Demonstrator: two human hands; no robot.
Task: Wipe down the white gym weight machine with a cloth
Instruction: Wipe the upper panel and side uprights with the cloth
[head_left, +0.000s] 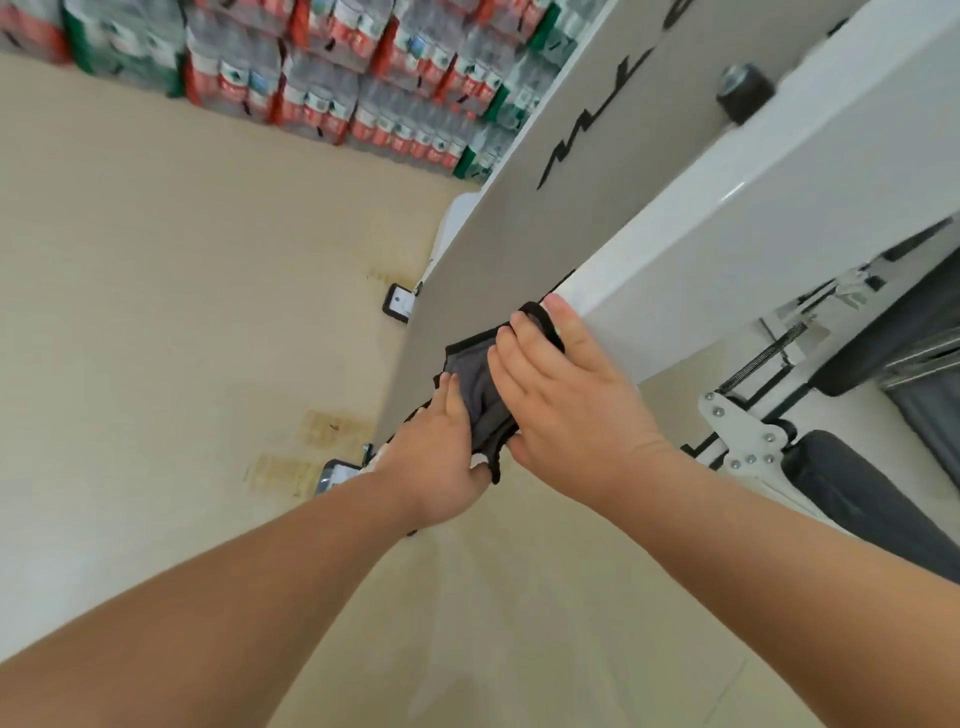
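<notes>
The white gym weight machine (727, 234) rises on the right, with a grey side panel (519, 208) that carries black lettering. A dark grey cloth (475, 379) with a black hem lies against the machine's corner edge. My right hand (566, 400) presses flat on the cloth, fingers straight, thumb on the white face. My left hand (441, 457) holds the cloth's lower end, thumb beneath the hem and fingers lying on the fabric.
Stacked packs of bottled water (322, 67) line the far wall. Cream floor tiles (182, 312) spread to the left, with stained patches near the machine's black-and-white feet (397, 304). Black pads (862, 499), a spring (769, 358) and a white bracket (743, 436) sit at right.
</notes>
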